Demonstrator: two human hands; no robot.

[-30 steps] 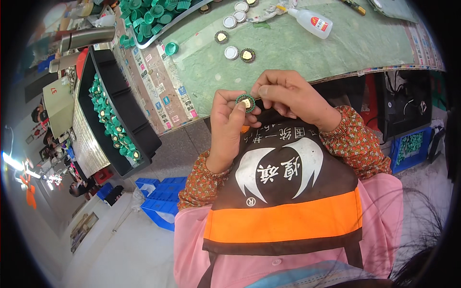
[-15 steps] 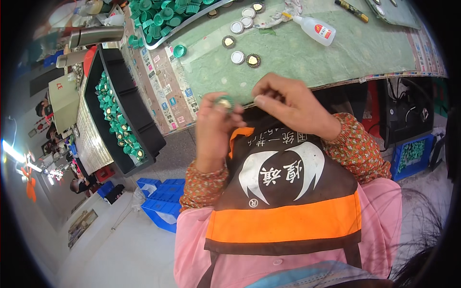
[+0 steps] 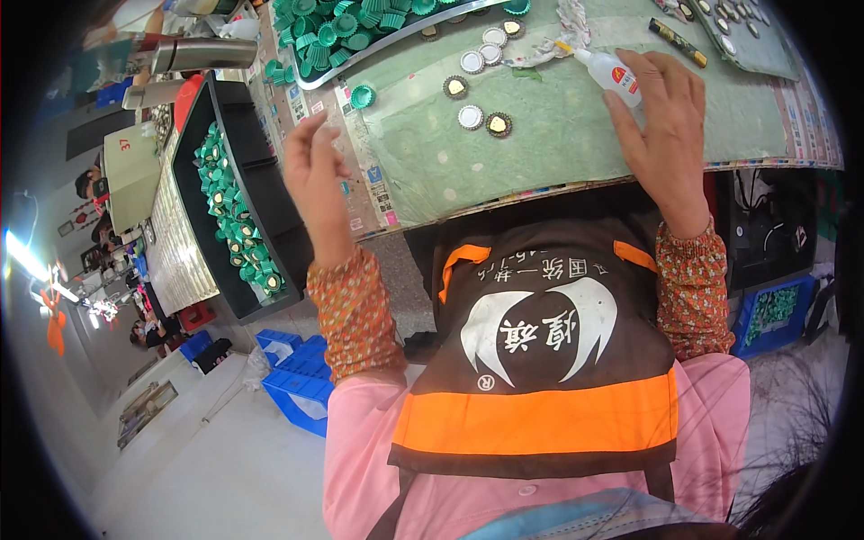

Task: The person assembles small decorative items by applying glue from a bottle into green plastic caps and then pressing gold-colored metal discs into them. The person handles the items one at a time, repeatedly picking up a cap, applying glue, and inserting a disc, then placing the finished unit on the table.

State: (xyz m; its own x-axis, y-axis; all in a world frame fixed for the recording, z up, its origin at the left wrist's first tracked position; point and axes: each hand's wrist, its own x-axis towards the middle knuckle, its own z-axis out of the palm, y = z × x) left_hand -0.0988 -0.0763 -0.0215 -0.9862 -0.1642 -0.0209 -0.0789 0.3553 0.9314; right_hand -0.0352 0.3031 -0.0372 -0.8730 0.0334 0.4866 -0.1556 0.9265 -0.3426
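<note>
My right hand (image 3: pixel 664 126) is over the white squeeze bottle (image 3: pixel 610 76) with a yellow tip, which lies on the table. Thumb and fingers are spread on either side of the bottle's base end, not visibly closed round it. At the table's left edge, beside the black tray (image 3: pixel 261 193), my left hand (image 3: pixel 317 175) is raised with fingers apart and nothing visible in it. Several round crimped caps, some white inside and a dark one (image 3: pixel 499 124) with a gold piece, lie on the green mat (image 3: pixel 558 126). A single green fluted cup (image 3: pixel 363 96) sits left of them.
Green fluted cups fill a clear-rimmed tray (image 3: pixel 405 27) at the back left. More cups with gold pieces lie in the black tray. A black marker (image 3: pixel 678 42) and a board of small pieces (image 3: pixel 747 36) are at the back right. Blue crates (image 3: pixel 301 382) stand on the floor.
My left hand has moved left towards the black tray, and the green cup with a gold piece is gone from its fingers. My right hand has moved up and right to the squeeze bottle.
</note>
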